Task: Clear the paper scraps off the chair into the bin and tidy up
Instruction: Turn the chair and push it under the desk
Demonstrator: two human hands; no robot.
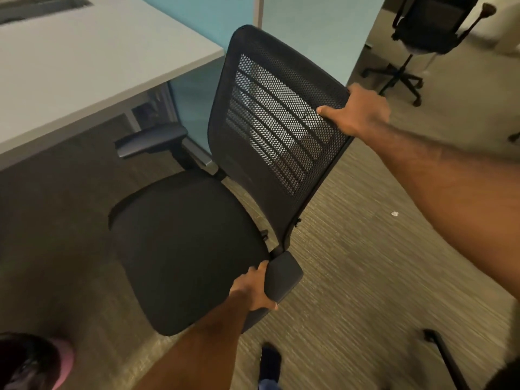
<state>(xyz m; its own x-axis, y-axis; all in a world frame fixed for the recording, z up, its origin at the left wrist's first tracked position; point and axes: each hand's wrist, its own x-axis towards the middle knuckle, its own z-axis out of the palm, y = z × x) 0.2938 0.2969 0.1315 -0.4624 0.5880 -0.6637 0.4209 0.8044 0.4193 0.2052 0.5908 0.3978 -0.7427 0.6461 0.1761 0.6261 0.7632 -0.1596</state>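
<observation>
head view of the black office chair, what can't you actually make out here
- Wheeled base of the black mesh-back office chair: hidden under its black padded seat.
- Bin: none in the head view.
- Small white fleck on the carpet: too small to say if it is paper.
- Left hand fingers: wrapped under the near black armrest.
- Right hand fingers: behind the backrest edge.
- Second black chair: cut off by the top edge.
</observation>
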